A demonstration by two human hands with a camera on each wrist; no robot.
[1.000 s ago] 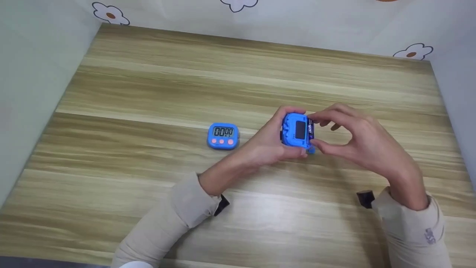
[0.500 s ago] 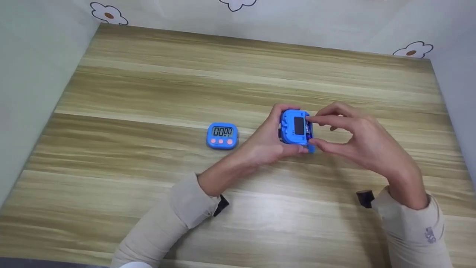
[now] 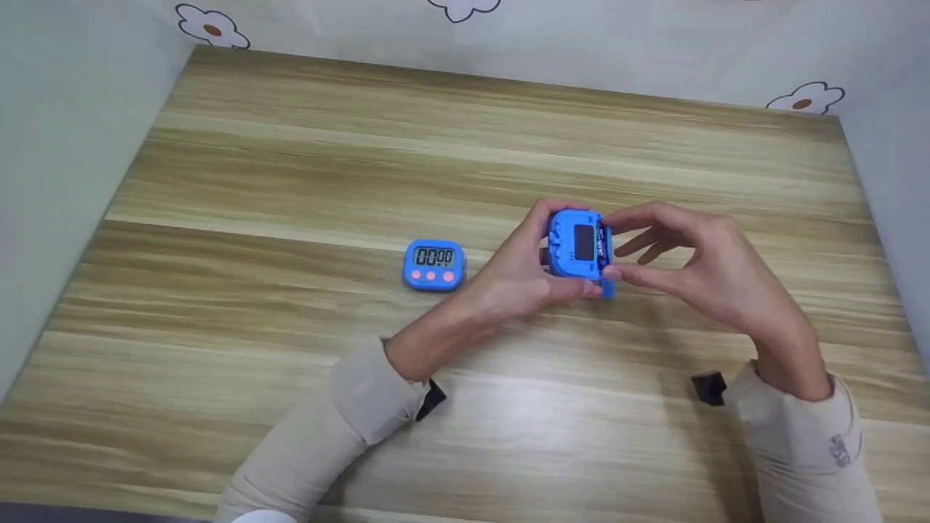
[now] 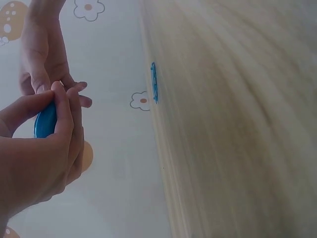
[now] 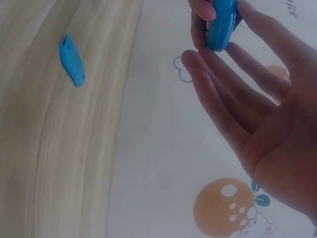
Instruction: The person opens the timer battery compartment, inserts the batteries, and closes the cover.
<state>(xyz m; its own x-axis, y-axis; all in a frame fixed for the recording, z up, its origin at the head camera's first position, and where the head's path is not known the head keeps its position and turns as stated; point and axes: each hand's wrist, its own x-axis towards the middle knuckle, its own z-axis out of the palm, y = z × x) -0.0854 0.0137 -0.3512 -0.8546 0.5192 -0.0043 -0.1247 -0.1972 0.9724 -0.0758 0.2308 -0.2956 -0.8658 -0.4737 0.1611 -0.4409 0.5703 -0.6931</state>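
My left hand (image 3: pixel 517 272) grips a blue digital timer (image 3: pixel 571 250), its back turned up toward the head camera. Along the timer's right edge the battery compartment is uncovered, and a dark battery (image 3: pixel 601 243) lies in it. The right hand (image 3: pixel 701 254) is at that edge. Its thumb touches the battery's lower end, and its forefinger reaches to the upper corner; the other fingers are spread and fairly straight in the right wrist view. Beneath the timer a blue battery cover (image 3: pixel 608 289) lies on the table, seen whole in the right wrist view.
A second blue timer (image 3: pixel 434 265) with pink buttons and a display of zeros rests face up on the wood-grain table (image 3: pixel 363 181), left of my hands. Pale walls with flower prints (image 3: pixel 212 27) border the table at the back and sides.
The battery was pinched by the right hand at the timer's edge and now sits inside the compartment. The right fingers have spread, and the left hand has lifted slightly with the timer.
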